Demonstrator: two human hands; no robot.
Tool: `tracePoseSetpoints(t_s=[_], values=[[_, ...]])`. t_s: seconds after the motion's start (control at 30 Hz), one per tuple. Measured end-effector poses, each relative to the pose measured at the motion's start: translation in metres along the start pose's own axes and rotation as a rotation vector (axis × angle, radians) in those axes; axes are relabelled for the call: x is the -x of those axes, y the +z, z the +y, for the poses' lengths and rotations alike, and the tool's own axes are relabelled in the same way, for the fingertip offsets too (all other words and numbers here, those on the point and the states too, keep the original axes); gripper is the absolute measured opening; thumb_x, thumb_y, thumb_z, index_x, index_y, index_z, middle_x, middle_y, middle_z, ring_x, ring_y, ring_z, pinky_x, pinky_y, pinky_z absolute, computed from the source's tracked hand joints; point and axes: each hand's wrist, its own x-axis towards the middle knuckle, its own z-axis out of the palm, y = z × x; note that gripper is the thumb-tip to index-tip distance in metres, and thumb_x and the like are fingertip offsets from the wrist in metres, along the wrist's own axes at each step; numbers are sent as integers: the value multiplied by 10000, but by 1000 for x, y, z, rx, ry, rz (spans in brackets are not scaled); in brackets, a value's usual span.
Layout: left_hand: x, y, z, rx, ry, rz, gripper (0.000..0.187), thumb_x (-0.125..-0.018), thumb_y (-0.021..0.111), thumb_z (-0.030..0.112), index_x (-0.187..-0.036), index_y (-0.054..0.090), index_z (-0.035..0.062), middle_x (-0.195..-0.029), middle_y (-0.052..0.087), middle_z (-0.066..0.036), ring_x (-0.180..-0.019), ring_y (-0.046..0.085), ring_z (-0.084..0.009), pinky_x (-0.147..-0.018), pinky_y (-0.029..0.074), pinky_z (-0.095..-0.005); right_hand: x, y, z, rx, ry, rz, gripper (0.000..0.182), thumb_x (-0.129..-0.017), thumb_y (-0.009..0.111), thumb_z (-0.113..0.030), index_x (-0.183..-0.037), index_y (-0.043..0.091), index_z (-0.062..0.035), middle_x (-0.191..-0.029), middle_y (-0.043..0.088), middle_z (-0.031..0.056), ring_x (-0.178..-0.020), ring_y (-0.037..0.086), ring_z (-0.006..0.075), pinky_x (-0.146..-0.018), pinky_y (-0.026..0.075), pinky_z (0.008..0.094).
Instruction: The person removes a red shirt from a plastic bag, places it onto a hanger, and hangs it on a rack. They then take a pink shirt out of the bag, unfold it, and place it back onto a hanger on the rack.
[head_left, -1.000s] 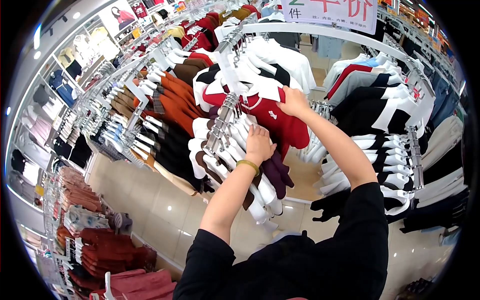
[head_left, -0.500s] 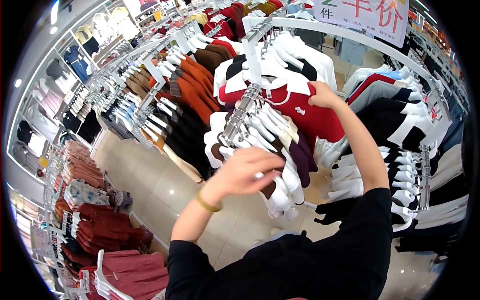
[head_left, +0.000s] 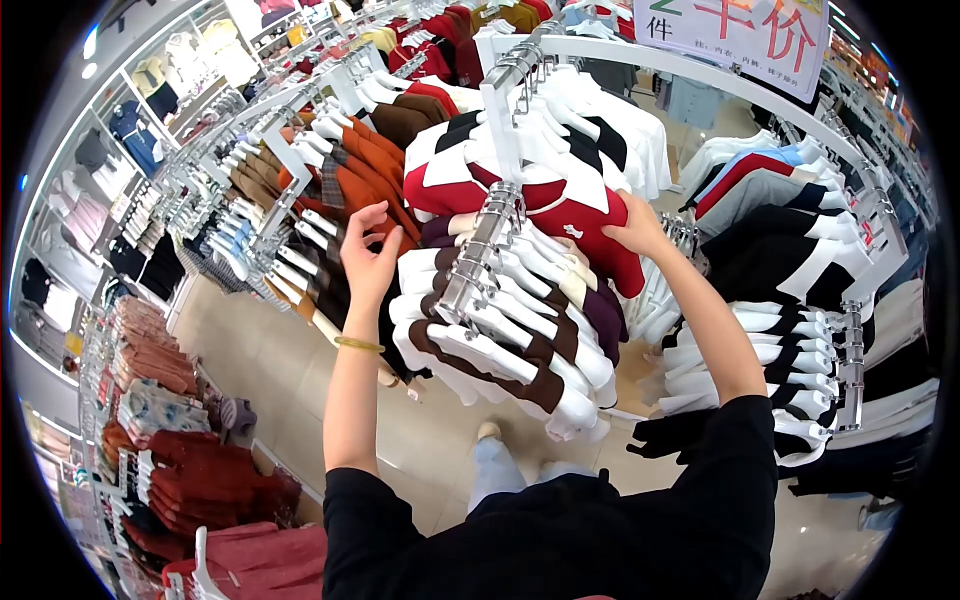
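Note:
My right hand (head_left: pixel 637 228) pinches the shoulder of a red shirt (head_left: pixel 565 222) with a white collar, which hangs behind the front arm of the rack. My left hand (head_left: pixel 370 250) is raised to the left of that shirt, fingers curved and apart, with nothing in them. Close to it hang orange-brown garments (head_left: pixel 360 180) on another rack. Below and between my hands, several brown-and-white tops (head_left: pixel 535 370) hang on white hangers from a metal rail (head_left: pixel 483 255). A dark purple garment (head_left: pixel 603 318) hangs among them.
A white rack frame (head_left: pixel 690 62) curves to the right, under a sale sign (head_left: pixel 735 38). Black-and-white tops (head_left: pixel 750 355) hang at right. Dark red garments (head_left: pixel 205 450) and a pink shirt (head_left: pixel 265 560) hang at lower left. Tiled floor (head_left: pixel 270 350) runs between the racks.
My left hand has moved left and up, away from above the front hangers, and its fingers have spread. My right hand stays on the red shirt, which has shifted slightly left.

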Motion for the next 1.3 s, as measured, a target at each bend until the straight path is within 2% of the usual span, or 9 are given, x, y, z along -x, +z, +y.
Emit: tracePoseSetpoints(t_s=[0.23,0.43,0.57,0.73,0.8,0.87,0.93,1.03,1.3], values=[[-66,40,-94,170,12,-217,522,-706,756,115,-1142,482,32,-1118,558,-92,-1048,525,-193,-897,401,-336,14,20,1,-372,178,86,462,-684,731,-84,-1103,552,-9,-963,648,92,-874,606,178,-796,479,308],[-92,63,-131,625,-177,-492,429,-695,754,26,-1039,498,38,-941,606,-66,-832,592,-133,-741,511,-280,20,46,-14,-907,410,346,463,-699,724,-23,-1129,553,-19,-1063,621,85,-948,600,199,-847,474,328],[-86,85,-162,530,-244,-744,478,-744,730,74,-1166,522,-9,-1102,604,-64,-921,582,-141,-832,460,-284,23,85,-16,-917,536,456,484,-696,743,-46,-1137,549,-4,-1078,618,94,-960,596,204,-853,473,327],[-71,120,-201,362,-148,-736,461,-813,670,292,-1158,523,24,-1106,607,-132,-1000,578,-267,-867,444,-357,24,105,-13,-781,746,255,476,-704,765,-117,-1096,558,57,-1013,642,107,-876,619,177,-751,509,295],[-80,122,-207,-251,-60,-580,376,-836,612,349,-1095,571,79,-1026,632,-180,-949,604,-344,-797,479,-413,29,108,6,-638,800,258,469,-713,764,-152,-1100,574,32,-1005,649,102,-865,623,191,-756,505,311],[-91,111,-191,-521,-278,-528,305,-852,566,370,-1014,613,117,-923,642,-195,-881,606,-387,-738,487,-466,40,111,24,85,532,330,470,-723,739,-231,-1125,583,-43,-1034,644,135,-940,615,265,-818,478,342],[-93,106,-197,-573,-269,-450,212,-789,620,258,-952,645,125,-878,656,-171,-836,624,-377,-754,493,-455,55,118,58,73,429,482,511,-699,747,-288,-1138,579,-87,-1020,638,176,-953,608,328,-817,475,385],[-80,101,-229,-453,-224,-439,220,-740,629,182,-949,642,114,-899,642,-201,-867,608,-393,-758,487,-458,70,108,47,431,975,418,399,-668,753,-350,-955,671,-86,-857,661,183,-855,629,359,-761,493,440],[-17,30,-150,259,-153,-193,366,-796,689,134,-1066,534,-58,-1024,569,-142,-901,541,-205,-807,456,-321,262,135,93,-16,1299,828,279,-771,632,-289,-687,647,-23,-569,623,80,-509,626,156,-526,521,319]])
